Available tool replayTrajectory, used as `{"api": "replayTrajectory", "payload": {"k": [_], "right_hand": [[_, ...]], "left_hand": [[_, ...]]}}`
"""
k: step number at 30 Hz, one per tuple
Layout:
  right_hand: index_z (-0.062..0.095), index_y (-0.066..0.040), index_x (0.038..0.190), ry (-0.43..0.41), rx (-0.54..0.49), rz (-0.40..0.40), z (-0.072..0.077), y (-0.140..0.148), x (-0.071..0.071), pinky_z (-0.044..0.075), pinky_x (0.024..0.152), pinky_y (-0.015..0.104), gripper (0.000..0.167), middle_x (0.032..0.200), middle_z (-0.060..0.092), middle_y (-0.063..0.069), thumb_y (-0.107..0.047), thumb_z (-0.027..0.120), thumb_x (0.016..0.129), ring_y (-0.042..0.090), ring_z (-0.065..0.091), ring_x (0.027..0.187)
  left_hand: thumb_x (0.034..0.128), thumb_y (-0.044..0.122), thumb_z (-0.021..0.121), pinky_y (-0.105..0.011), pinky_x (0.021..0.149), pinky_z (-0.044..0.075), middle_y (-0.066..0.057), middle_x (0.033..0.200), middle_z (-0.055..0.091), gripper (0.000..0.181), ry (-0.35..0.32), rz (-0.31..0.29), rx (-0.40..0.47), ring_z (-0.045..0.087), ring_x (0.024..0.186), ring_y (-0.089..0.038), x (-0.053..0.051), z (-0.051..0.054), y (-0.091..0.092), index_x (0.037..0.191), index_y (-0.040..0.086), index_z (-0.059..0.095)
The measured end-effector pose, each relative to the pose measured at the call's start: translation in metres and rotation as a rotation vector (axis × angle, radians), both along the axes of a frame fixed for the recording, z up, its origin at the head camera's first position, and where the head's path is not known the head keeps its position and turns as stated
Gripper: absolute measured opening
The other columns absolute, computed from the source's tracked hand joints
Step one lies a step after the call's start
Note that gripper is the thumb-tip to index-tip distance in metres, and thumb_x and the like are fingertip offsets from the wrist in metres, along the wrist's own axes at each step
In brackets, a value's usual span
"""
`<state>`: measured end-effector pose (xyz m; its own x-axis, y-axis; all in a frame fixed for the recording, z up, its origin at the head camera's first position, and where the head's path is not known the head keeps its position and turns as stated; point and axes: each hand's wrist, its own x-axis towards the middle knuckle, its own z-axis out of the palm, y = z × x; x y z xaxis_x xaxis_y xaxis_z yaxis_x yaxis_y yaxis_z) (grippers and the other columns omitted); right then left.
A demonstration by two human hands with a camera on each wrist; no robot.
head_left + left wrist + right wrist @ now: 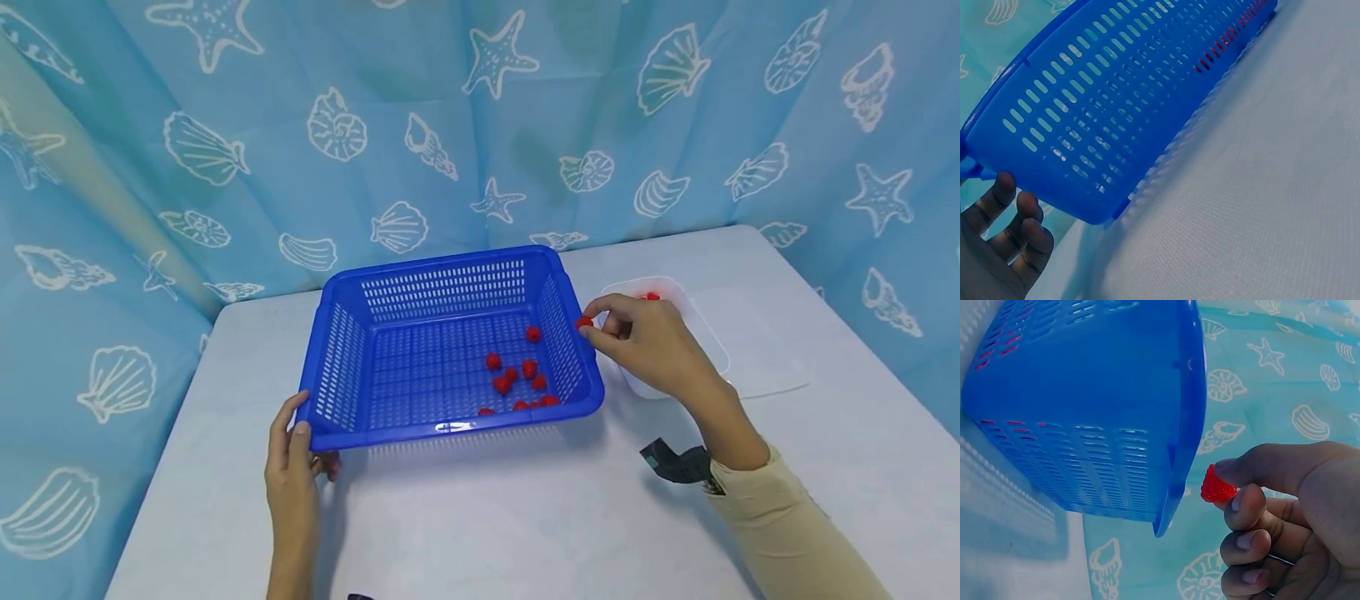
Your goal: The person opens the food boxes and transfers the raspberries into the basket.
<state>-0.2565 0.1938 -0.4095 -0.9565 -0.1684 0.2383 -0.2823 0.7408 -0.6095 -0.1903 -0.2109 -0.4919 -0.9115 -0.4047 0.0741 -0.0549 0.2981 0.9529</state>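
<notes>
A blue plastic basket [450, 429] with slotted walls stands in the middle of the table, several red raspberries [501, 384] gathered in its right and near part. My left hand [291, 467] grips the basket's near left corner, thumb on the rim; in the left wrist view its other fingers [1038, 240] curl beside the wall. Just outside the basket's right rim, my right hand [652, 342] pinches one raspberry [1216, 486] between thumb and fingertips. Bumps show on that berry in the right wrist view. Partly hidden behind the right hand is a white container [708, 333] with red raspberries inside.
A clear flat lid [757, 342] lies right of the container on the white table [487, 533]. A blue curtain [450, 108] with shell and starfish prints hangs behind and at the sides. A black strap [678, 462] sticks out at the right wrist.
</notes>
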Motion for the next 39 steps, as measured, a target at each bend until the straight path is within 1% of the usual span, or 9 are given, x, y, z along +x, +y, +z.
{"api": "replayTrajectory", "payload": {"k": [3,7,12,14,20,25,33,37,39], "right_hand": [[0.071,-0.01,0.106,0.0,0.002,0.002,0.001,-0.003,-0.002,0.043,0.057,0.031,0.016,0.072,0.055,0.001,-0.019,0.072,0.093,0.02,0.052,0.067],[0.071,-0.011,0.107,0.002,0.007,-0.02,0.003,-0.005,-0.004,0.043,0.057,0.032,0.017,0.073,0.055,0.001,-0.02,0.072,0.094,0.02,0.052,0.068],[0.071,-0.011,0.111,-0.039,0.001,-0.016,0.001,-0.007,-0.001,0.045,0.057,0.032,0.021,0.074,0.055,0.002,-0.021,0.072,0.093,0.021,0.052,0.07],[0.07,-0.011,0.111,-0.037,-0.002,-0.017,0.0,-0.007,0.001,0.045,0.057,0.031,0.021,0.074,0.055,0.002,-0.021,0.072,0.093,0.021,0.052,0.069],[0.071,-0.011,0.109,-0.012,-0.015,0.01,-0.001,-0.009,0.003,0.043,0.053,0.03,0.018,0.072,0.055,0.001,-0.017,0.073,0.092,0.02,0.052,0.066],[0.07,-0.011,0.11,-0.015,-0.015,0.027,-0.003,-0.014,0.004,0.044,0.053,0.028,0.019,0.071,0.054,0.0,-0.015,0.073,0.092,0.019,0.052,0.065],[0.072,-0.009,0.109,0.058,-0.009,0.065,-0.001,-0.016,0.003,0.044,0.054,0.027,0.019,0.069,0.053,-0.001,-0.015,0.075,0.091,0.017,0.052,0.066],[0.072,-0.009,0.11,0.069,0.003,0.045,0.003,-0.013,0.006,0.045,0.058,0.03,0.02,0.071,0.055,-0.001,-0.018,0.073,0.093,0.018,0.052,0.068],[0.073,-0.009,0.109,0.103,0.017,0.017,0.005,-0.008,0.007,0.045,0.058,0.031,0.018,0.071,0.056,-0.001,-0.019,0.072,0.094,0.018,0.052,0.067]], "left_hand": [[0.1083,0.043,0.033,-0.022,0.059,0.048,-0.011,0.117,0.058,0.043,-0.001,0.008,-0.001,0.057,0.071,-0.017,-0.001,0.0,-0.001,0.151,0.038,0.04],[0.1083,0.042,0.034,-0.023,0.059,0.049,-0.013,0.119,0.057,0.044,0.001,-0.007,0.02,0.058,0.07,-0.017,-0.002,0.0,-0.001,0.151,0.037,0.041],[0.1084,0.043,0.033,-0.022,0.058,0.048,-0.012,0.119,0.057,0.043,-0.03,0.011,0.036,0.057,0.071,-0.017,0.002,0.0,0.001,0.15,0.037,0.041],[0.1084,0.043,0.032,-0.022,0.059,0.048,-0.012,0.119,0.057,0.044,-0.034,0.01,0.03,0.057,0.071,-0.017,0.003,0.0,0.001,0.151,0.037,0.04],[0.1086,0.044,0.032,-0.023,0.059,0.049,-0.01,0.117,0.057,0.043,-0.016,-0.001,0.017,0.057,0.071,-0.017,0.002,-0.001,0.0,0.151,0.04,0.039],[0.1086,0.044,0.032,-0.023,0.059,0.049,-0.01,0.114,0.058,0.043,-0.004,-0.006,0.019,0.057,0.071,-0.017,-0.001,-0.001,-0.001,0.151,0.039,0.039],[0.1082,0.044,0.033,-0.024,0.059,0.049,-0.01,0.116,0.058,0.043,0.02,-0.02,0.028,0.058,0.071,-0.018,-0.004,-0.001,0.0,0.15,0.04,0.04],[0.1083,0.045,0.032,-0.023,0.059,0.049,-0.009,0.116,0.058,0.042,0.004,-0.01,0.031,0.058,0.072,-0.018,-0.003,-0.001,-0.001,0.149,0.042,0.04],[0.1084,0.044,0.032,-0.023,0.059,0.049,-0.009,0.116,0.057,0.042,0.0,-0.01,0.034,0.058,0.072,-0.018,-0.002,-0.002,-0.001,0.149,0.041,0.04]]}}
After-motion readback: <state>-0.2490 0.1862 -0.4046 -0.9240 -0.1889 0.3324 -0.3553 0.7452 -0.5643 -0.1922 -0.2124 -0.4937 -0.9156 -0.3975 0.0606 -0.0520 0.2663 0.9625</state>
